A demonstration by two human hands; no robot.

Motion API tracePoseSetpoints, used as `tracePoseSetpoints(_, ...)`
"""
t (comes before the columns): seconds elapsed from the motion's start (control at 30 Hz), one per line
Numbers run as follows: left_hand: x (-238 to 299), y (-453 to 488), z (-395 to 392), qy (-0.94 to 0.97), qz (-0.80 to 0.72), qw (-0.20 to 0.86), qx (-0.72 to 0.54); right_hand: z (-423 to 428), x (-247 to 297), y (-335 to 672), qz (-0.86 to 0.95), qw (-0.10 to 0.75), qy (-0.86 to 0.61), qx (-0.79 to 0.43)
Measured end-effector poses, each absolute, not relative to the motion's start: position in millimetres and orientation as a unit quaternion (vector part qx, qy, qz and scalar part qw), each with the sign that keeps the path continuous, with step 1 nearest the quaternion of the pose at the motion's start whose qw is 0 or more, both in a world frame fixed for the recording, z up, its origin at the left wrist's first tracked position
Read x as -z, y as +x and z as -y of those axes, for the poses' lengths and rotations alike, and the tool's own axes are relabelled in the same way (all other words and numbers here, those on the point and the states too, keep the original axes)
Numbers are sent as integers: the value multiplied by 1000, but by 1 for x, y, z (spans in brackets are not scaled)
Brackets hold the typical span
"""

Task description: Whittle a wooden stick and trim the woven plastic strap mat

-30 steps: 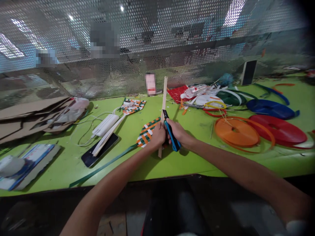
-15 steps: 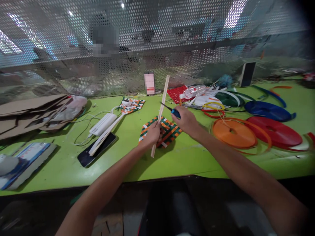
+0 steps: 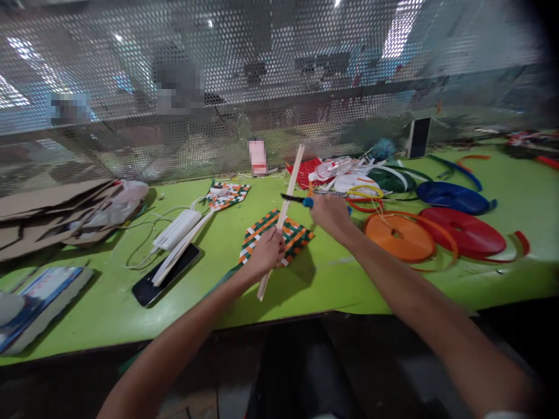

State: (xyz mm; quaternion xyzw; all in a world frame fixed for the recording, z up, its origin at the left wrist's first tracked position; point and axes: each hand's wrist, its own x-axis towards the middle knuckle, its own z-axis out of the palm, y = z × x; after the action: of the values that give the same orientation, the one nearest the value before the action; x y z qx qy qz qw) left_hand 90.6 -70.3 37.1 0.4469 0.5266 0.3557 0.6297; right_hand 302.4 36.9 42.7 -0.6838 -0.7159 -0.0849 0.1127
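My left hand [image 3: 267, 251] is closed around pale flat wooden sticks [image 3: 292, 185], which slant up and away over the table. In my right hand [image 3: 332, 214] is a blue-handled knife [image 3: 296, 199], its dark blade lying across the upper part of the sticks. Whether the blade cuts into the wood I cannot tell. Under and beside my left hand lies a woven orange, green and white fan-like piece [image 3: 301, 238], partly covered by the hand and sticks. Farther off on the left, a similar woven piece [image 3: 229, 196] with a pale handle rests on the green table [image 3: 349, 291].
Rolls of orange [image 3: 419, 241], red [image 3: 484, 233] and blue strapping [image 3: 454, 196] lie on the right. A plastic bottle [image 3: 334, 167] sits among scraps behind. To the left are a phone [image 3: 146, 288], a white power bank [image 3: 179, 228] with cables and stacked cardboard [image 3: 43, 203]. Perforated metal [image 3: 262, 75] rises behind.
The knife has turned flatter and now crosses the sticks. My left hand and the sticks have come slightly nearer me. The whole view has shifted a little.
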Motion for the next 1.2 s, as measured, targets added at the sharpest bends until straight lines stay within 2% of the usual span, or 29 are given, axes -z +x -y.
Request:
tracePoseSetpoints(0.1, -36, 78, 100, 448, -523, 658, -305, -47, -47, 322, 645, 133, -746, 103)
tracePoseSetpoints(0.2, -36, 55, 114, 459, -543, 618, -335, -48, -45, 316, 658, 170, -727, 101)
tracePoseSetpoints(0.27, -41, 36, 112, 502, -562, 560, -344, -44, -41, 302, 678, 188, -705, 89)
tracePoseSetpoints(0.33, -47, 18, 106, 589, -584, 455, -322, -41, -38, 292, 690, 192, -693, 77)
tracePoseSetpoints(0.43, -49, -4, 94, 682, -636, 285, -221, -40, -35, 294, 706, 185, -681, 60)
tracePoseSetpoints(0.53, -41, -19, 75, 696, -671, 224, -127, -44, -34, 310, 711, 209, -668, 65)
tracePoseSetpoints(0.7, -46, -38, 20, 713, -669, 142, -154, -49, -33, 327, 686, 270, -670, 86)
tracePoseSetpoints(0.83, -70, -35, -17, 666, -676, 184, -254, -50, -34, 329, 678, 288, -672, 78)
tracePoseSetpoints(0.97, -77, -26, -28, 548, -623, 393, -396, -49, -35, 330, 673, 312, -666, 79)
tracePoseSetpoints(1.07, -64, -26, -29, 478, -560, 525, -426, -48, -37, 329, 668, 329, -661, 93)
tracePoseSetpoints(1.2, -44, -26, -30, 438, -538, 576, -432, -46, -41, 325, 684, 347, -633, 110)
